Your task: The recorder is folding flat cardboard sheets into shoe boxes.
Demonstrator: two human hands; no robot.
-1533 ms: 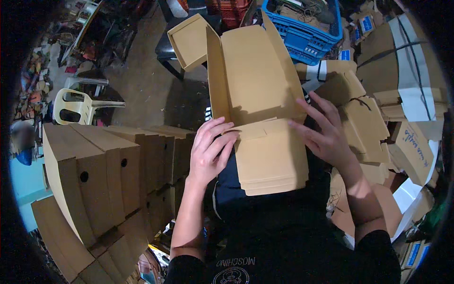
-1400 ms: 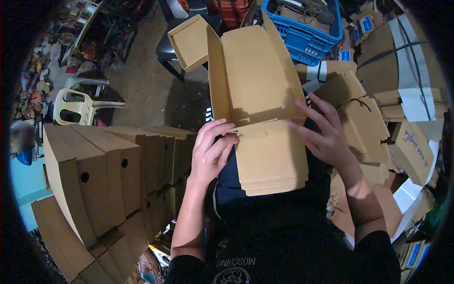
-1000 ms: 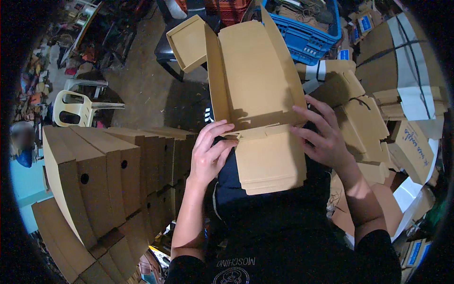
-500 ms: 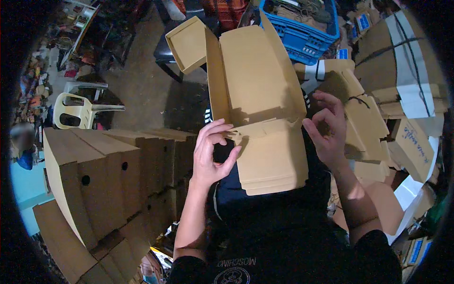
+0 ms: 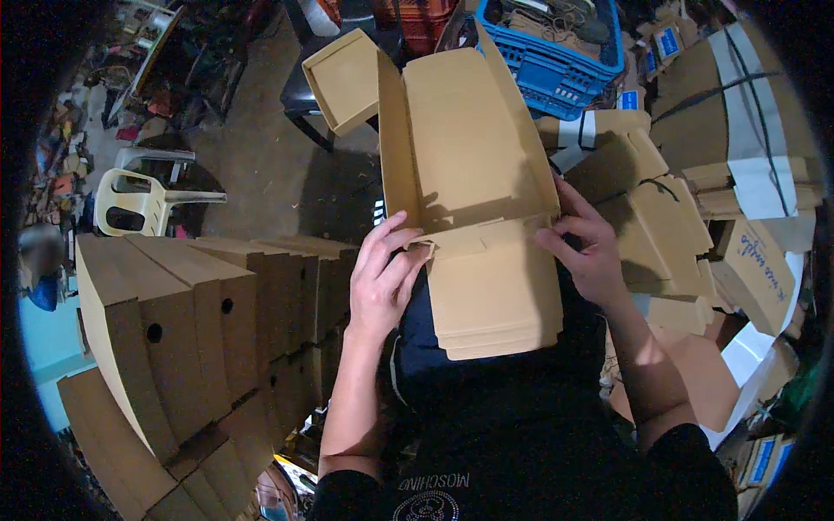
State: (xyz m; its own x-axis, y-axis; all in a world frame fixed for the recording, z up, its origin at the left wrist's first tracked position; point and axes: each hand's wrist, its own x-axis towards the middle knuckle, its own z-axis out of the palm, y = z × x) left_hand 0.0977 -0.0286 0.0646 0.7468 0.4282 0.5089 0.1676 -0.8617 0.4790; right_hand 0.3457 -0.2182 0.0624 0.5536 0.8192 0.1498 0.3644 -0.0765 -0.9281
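Observation:
Across my lap lies a brown cardboard box (image 5: 473, 130), its long side walls standing up and its near end flap (image 5: 495, 295) spread flat toward me. My left hand (image 5: 378, 273) pinches the box's near left corner, where a small folded tab shows at the fingertips. On the opposite corner, my right hand (image 5: 586, 247) has its thumb and fingers closed around the edge of the right side wall. Shadows of my hands fall across the inside of the box.
Stacked cardboard boxes (image 5: 187, 347) with round holes stand at my left. Flattened cardboard (image 5: 665, 226) and a strapped bundle (image 5: 695, 104) lie to the right. Ahead are a dark chair (image 5: 300, 100) and a blue crate (image 5: 547, 74); a cream plastic chair (image 5: 130, 208) lies far left.
Both hands have moved inward to the box's near corners. Their fingers, held apart from the cardboard or curved loosely beside it before, are now closed on it.

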